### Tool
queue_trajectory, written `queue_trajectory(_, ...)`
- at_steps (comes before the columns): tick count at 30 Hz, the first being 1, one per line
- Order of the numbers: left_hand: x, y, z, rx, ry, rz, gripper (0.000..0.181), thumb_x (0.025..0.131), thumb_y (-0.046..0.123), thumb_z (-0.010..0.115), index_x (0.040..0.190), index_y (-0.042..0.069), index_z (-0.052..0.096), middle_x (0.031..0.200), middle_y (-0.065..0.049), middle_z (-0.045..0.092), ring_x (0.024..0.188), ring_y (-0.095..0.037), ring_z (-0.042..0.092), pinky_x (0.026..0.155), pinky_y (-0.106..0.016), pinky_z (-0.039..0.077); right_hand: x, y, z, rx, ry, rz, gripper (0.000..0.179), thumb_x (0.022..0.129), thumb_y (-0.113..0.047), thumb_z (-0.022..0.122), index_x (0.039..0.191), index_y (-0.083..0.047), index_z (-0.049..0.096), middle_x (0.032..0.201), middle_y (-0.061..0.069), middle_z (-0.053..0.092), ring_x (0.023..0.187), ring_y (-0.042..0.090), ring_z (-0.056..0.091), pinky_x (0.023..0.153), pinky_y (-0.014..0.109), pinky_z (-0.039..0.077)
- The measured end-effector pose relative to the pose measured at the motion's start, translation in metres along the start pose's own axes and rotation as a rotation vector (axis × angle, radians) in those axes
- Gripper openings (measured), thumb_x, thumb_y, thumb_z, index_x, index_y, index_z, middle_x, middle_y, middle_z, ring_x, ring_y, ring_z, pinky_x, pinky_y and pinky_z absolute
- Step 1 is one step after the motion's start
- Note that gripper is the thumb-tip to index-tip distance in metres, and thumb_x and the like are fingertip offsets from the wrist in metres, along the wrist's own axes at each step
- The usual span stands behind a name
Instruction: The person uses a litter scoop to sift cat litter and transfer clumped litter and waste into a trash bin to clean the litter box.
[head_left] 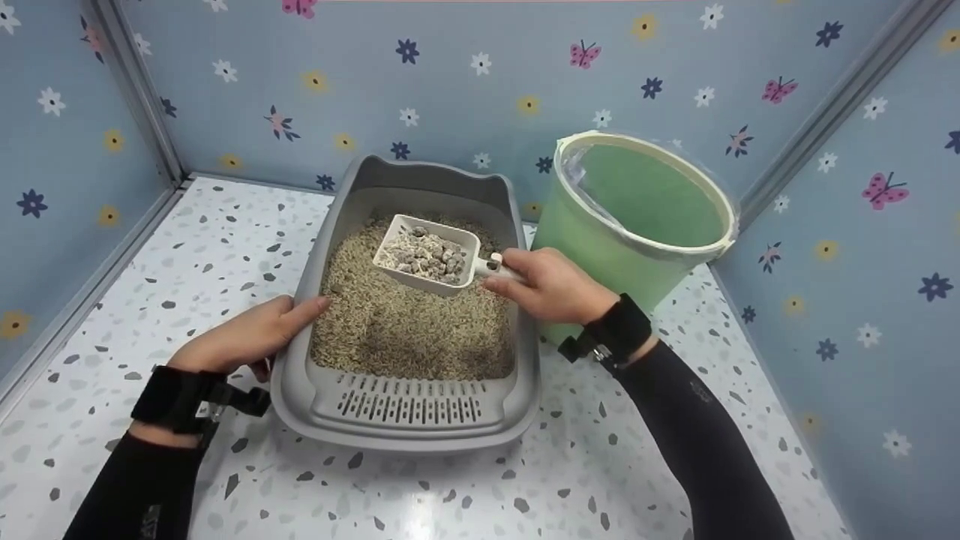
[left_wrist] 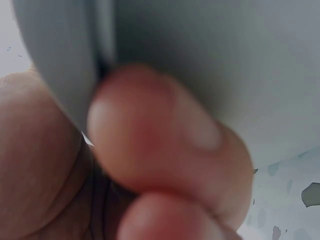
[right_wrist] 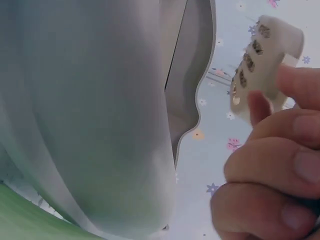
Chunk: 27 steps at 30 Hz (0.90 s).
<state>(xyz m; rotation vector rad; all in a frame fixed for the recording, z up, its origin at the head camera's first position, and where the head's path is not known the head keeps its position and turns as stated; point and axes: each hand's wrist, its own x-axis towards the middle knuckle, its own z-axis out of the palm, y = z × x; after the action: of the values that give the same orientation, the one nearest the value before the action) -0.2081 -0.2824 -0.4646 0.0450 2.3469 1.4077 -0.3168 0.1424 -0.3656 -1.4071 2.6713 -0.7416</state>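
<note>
In the head view my right hand (head_left: pixel 555 283) grips the handle of a white litter scoop (head_left: pixel 435 283), its bowl heaped with greyish clumps and pale litter. The scoop is held over the far half of a grey litter box (head_left: pixel 405 442) that contains brown granular litter (head_left: pixel 420 330). My left hand (head_left: pixel 255 330) holds the box's left rim, thumb over the top edge and fingers underneath. In the left wrist view curled fingers (left_wrist: pixel 170 145) press against the grey wall. The right wrist view shows the scoop's slotted underside (right_wrist: pixel 270 55) above the fingers of my right hand (right_wrist: pixel 275 165).
A green bin (head_left: pixel 600 247) with a pale rim and a clear plastic liner stands right of the litter box, close beside it. The speckled table (head_left: pixel 225 465) is enclosed by blue floral panels (head_left: pixel 450 90) at the back and sides. A slotted ledge (head_left: pixel 409 401) forms the box's near end.
</note>
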Motion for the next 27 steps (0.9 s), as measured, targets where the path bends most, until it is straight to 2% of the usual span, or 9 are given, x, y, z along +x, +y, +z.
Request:
queue_trajectory(9,0.000,0.002,0.002,-0.007,-0.012,0.000,0.077,0.113,0.072,0.040,0.133,-0.003,0.042,0.089,-0.014,0.066,0.062,-0.024,0.070,0.044,-0.035,0.058,-0.008,0.011,-0.006,0.148,0.023,-0.061,0.027,0.108,-0.028,0.078,0.088,-0.013,0.067,0.070,-0.011,0.056,0.056,0.009,0.045,0.051,0.025,0.040)
queue_trajectory(14,0.001,0.002,0.003,-0.013,-0.010,-0.004,0.078,0.113,0.074,0.042,0.132,-0.003,0.042,0.090,-0.015,0.067,0.063,-0.025,0.071,0.045,-0.035,0.058,-0.017,0.015,-0.015,0.179,0.064,-0.037,0.024,0.107,-0.025,0.079,0.088,-0.012,0.070,0.070,-0.011,0.055,0.056,0.010,0.043,0.052,0.025,0.037)
queue_trajectory(18,0.001,0.002,0.004,-0.016,-0.013,0.001,0.076,0.113,0.072,0.041,0.131,-0.002,0.042,0.090,-0.015,0.067,0.063,-0.024,0.070,0.045,-0.035,0.058,-0.019,0.010,-0.017,0.179,0.089,-0.001,0.027,0.106,-0.024,0.079,0.085,-0.014,0.067,0.067,-0.012,0.050,0.056,0.009,0.040,0.052,0.026,0.034)
queue_trajectory(24,-0.003,-0.002,0.001,-0.009,0.000,0.008,0.073,0.116,0.069,0.039,0.131,-0.003,0.043,0.089,-0.012,0.066,0.064,-0.023,0.069,0.048,-0.039,0.062,0.003,-0.003,-0.003,0.135,0.102,-0.035,0.030,0.107,-0.030,0.078,0.084,-0.015,0.065,0.067,-0.013,0.048,0.058,0.010,0.041,0.055,0.028,0.037)
queue_trajectory(27,-0.002,-0.003,0.001,-0.006,0.003,0.000,0.071,0.116,0.068,0.038,0.131,-0.002,0.042,0.089,-0.011,0.065,0.064,-0.022,0.069,0.048,-0.038,0.062,-0.003,-0.004,-0.004,0.125,0.096,-0.017,0.029,0.107,-0.032,0.078,0.086,-0.015,0.068,0.068,-0.012,0.051,0.058,0.009,0.043,0.056,0.029,0.039)
